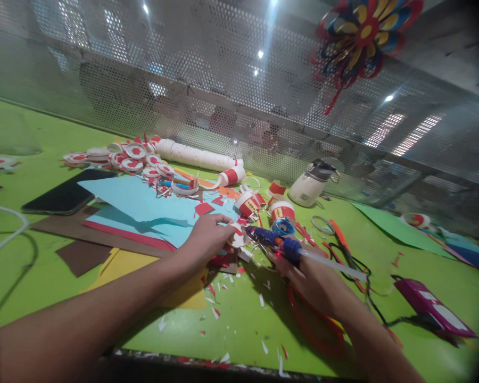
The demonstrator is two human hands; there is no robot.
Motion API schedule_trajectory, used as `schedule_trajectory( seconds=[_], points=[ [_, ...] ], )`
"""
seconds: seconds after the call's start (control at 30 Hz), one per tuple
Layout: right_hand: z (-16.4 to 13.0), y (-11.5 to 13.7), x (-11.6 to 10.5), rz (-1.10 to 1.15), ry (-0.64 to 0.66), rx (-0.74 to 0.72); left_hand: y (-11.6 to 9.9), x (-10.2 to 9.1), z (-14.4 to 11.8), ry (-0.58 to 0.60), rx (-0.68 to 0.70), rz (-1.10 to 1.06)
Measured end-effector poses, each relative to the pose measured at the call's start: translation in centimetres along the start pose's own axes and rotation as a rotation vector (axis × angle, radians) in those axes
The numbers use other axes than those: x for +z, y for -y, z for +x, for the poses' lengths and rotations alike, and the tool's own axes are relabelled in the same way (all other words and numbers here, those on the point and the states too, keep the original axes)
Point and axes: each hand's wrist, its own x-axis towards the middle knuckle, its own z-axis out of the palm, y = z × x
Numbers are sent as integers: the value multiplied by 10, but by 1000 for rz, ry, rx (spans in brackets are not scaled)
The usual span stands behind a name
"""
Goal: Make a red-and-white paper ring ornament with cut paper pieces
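- Our left hand (pixel 207 236), at frame centre, pinches a small red-and-white paper piece (pixel 237 235) in closed fingers.
- Our right hand (pixel 303 276), just right of centre, is wrapped around a blue glue gun (pixel 277 242), its nozzle touching that piece.
- Behind, light-blue paper (pixel 143 205) lies on the green table (pixel 43 266); a phone (pixel 66 194) lies at left.

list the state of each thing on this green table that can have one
blue hot glue gun: held in the right hand, nozzle against the paper ring, glue stick in the back
small white and red paper ring: pinched by the left hand
black phone: flat, screen dark
white bottle with dark lid: lying tilted, lid on
white cardboard tube: lying on its side
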Motion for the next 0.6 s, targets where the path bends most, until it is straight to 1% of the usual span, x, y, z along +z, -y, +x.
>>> schedule_trajectory(
  seconds=[0.1, 0.3, 0.6],
  points=[
    [-1, 1, 2, -10, -12, 14, 1, 0, 1, -5, 5, 20],
    [-2, 2, 5, 108, -32, -27, -1, 1, -1, -20, -9, 21],
    [-3, 1, 3, 76, -53, -36, -2, 1, 0, -32, -45, -5]
  ],
)
